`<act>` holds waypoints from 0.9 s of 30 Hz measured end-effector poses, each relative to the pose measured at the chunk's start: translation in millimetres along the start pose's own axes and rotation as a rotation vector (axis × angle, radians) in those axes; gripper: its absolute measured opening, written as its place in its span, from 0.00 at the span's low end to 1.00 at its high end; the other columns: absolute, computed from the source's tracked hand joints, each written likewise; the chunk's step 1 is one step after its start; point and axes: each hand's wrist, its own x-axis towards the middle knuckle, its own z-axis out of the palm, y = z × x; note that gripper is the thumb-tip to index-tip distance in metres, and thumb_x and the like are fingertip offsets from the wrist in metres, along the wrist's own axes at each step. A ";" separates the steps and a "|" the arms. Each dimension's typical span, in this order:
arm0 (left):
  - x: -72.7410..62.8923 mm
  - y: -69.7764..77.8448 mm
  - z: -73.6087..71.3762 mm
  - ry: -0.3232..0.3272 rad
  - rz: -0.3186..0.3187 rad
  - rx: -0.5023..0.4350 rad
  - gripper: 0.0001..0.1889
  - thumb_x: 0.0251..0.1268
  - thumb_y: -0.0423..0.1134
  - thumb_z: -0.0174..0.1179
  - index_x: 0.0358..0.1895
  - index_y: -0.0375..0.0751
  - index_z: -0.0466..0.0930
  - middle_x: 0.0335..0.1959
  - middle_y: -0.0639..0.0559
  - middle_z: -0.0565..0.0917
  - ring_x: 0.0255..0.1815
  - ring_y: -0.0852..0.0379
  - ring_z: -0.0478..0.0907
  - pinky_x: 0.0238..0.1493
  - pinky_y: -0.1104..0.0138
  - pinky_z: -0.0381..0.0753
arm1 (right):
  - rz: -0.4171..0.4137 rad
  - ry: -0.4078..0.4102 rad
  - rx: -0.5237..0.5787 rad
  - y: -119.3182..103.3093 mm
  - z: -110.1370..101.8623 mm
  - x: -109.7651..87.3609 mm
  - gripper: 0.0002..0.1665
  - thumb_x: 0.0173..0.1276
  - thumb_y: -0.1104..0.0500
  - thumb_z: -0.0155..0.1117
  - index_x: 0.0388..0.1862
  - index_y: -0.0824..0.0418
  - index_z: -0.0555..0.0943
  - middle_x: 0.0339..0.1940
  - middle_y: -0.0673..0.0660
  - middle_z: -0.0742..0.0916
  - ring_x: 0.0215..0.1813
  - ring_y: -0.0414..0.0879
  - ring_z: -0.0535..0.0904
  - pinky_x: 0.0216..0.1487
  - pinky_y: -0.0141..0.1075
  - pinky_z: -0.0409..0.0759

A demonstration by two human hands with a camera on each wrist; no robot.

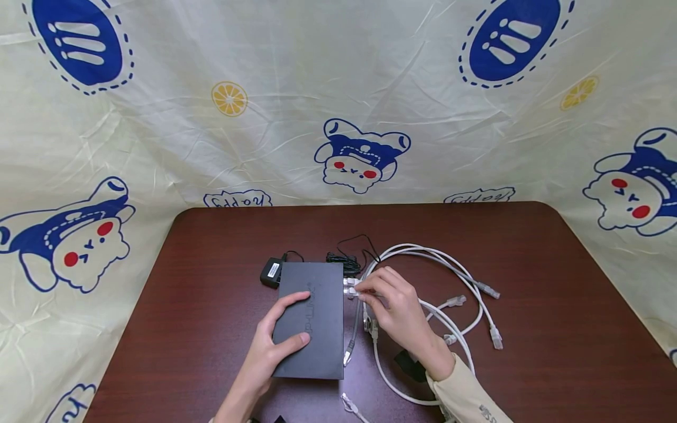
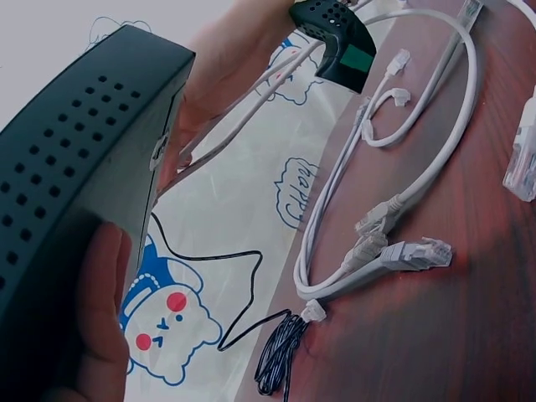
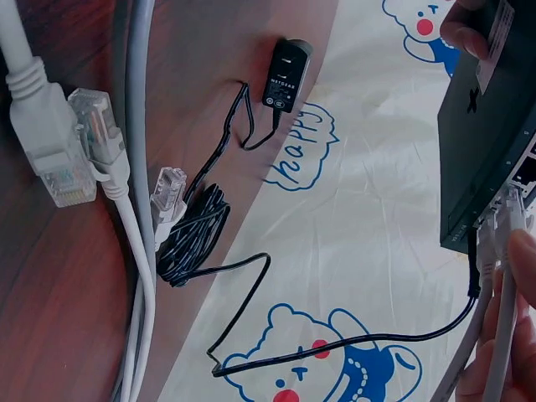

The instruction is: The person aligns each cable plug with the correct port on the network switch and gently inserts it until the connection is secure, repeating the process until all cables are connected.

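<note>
Grey box: left hand is gripping it, right hand is pinching white plug, likely seating it; probably needing straight push.

Box matt, smooth; cable plugs clear glossy plastic; tbl wood-look, slt sheen; sheet past far edge creased, semi-gloss.

The left hand grips, thumb and forefinger spread apart. Right of that grip, the right hand pinches with its fingertips.
</note>
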 end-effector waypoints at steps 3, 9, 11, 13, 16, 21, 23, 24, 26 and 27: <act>-0.2 0.5 -0.8 -0.006 -0.002 0.016 0.30 0.54 0.28 0.62 0.64 0.48 0.71 0.55 0.39 0.70 0.51 0.44 0.70 0.44 0.57 0.78 | -0.016 0.010 0.007 1.0 1.1 0.2 0.12 0.51 0.74 0.70 0.33 0.62 0.84 0.33 0.52 0.83 0.38 0.46 0.77 0.42 0.30 0.72; -1.0 1.6 -3.0 -0.031 0.014 0.064 0.28 0.56 0.28 0.62 0.62 0.47 0.72 0.53 0.39 0.71 0.50 0.45 0.71 0.44 0.58 0.78 | -0.060 0.036 0.020 3.1 4.0 -0.3 0.03 0.60 0.69 0.67 0.33 0.63 0.83 0.32 0.53 0.83 0.37 0.46 0.77 0.40 0.31 0.73; -1.1 2.1 -3.6 -0.037 0.020 0.083 0.27 0.55 0.28 0.62 0.61 0.46 0.73 0.53 0.39 0.72 0.49 0.46 0.71 0.44 0.59 0.77 | -0.076 0.050 0.020 3.7 5.1 -1.2 0.02 0.61 0.68 0.67 0.32 0.63 0.83 0.32 0.53 0.83 0.36 0.46 0.77 0.39 0.31 0.73; -1.1 2.7 -4.0 -0.042 0.023 0.097 0.27 0.55 0.28 0.62 0.61 0.46 0.73 0.52 0.40 0.72 0.49 0.46 0.71 0.45 0.60 0.77 | -0.086 0.064 0.024 4.0 5.8 -2.2 0.03 0.60 0.69 0.67 0.32 0.63 0.83 0.32 0.53 0.83 0.35 0.45 0.77 0.37 0.31 0.73; -0.6 3.5 -4.4 -0.047 0.017 0.106 0.26 0.55 0.28 0.63 0.60 0.46 0.74 0.51 0.40 0.73 0.49 0.47 0.72 0.45 0.61 0.76 | -0.098 0.083 0.025 4.4 6.8 -3.2 0.03 0.64 0.65 0.65 0.32 0.64 0.83 0.31 0.53 0.83 0.35 0.45 0.77 0.37 0.31 0.73; -0.6 3.5 -4.4 -0.054 -0.013 0.127 0.26 0.54 0.29 0.63 0.59 0.48 0.74 0.49 0.42 0.74 0.48 0.48 0.73 0.45 0.61 0.76 | -0.114 0.092 0.033 4.9 8.2 -3.7 0.14 0.72 0.57 0.57 0.31 0.64 0.83 0.31 0.53 0.83 0.35 0.46 0.77 0.38 0.31 0.74; -0.8 2.9 -4.1 -0.051 -0.021 0.137 0.26 0.54 0.29 0.63 0.59 0.49 0.74 0.49 0.42 0.75 0.48 0.48 0.73 0.45 0.61 0.75 | -0.116 0.094 0.035 5.2 8.5 -3.9 0.14 0.72 0.57 0.56 0.31 0.64 0.83 0.31 0.53 0.83 0.35 0.46 0.77 0.38 0.31 0.74; -0.9 2.7 -3.9 -0.048 -0.026 0.136 0.26 0.54 0.29 0.63 0.59 0.49 0.74 0.49 0.43 0.75 0.48 0.48 0.73 0.46 0.61 0.75 | -0.115 0.094 0.036 5.3 8.6 -4.0 0.14 0.72 0.57 0.57 0.31 0.64 0.83 0.31 0.53 0.83 0.35 0.46 0.77 0.38 0.31 0.74; -0.9 1.9 -3.7 -0.043 -0.023 0.137 0.26 0.54 0.29 0.63 0.59 0.49 0.74 0.49 0.42 0.75 0.48 0.48 0.73 0.46 0.61 0.75 | -0.111 0.094 0.039 5.7 8.7 -4.1 0.12 0.71 0.59 0.59 0.31 0.64 0.83 0.31 0.53 0.83 0.35 0.46 0.77 0.38 0.31 0.74; -0.9 1.9 -3.4 -0.040 -0.023 0.134 0.27 0.54 0.29 0.63 0.59 0.49 0.74 0.49 0.42 0.75 0.48 0.48 0.73 0.46 0.61 0.75 | -0.111 0.094 0.040 6.0 8.8 -4.1 0.10 0.70 0.60 0.60 0.31 0.64 0.83 0.31 0.54 0.83 0.35 0.46 0.77 0.38 0.31 0.74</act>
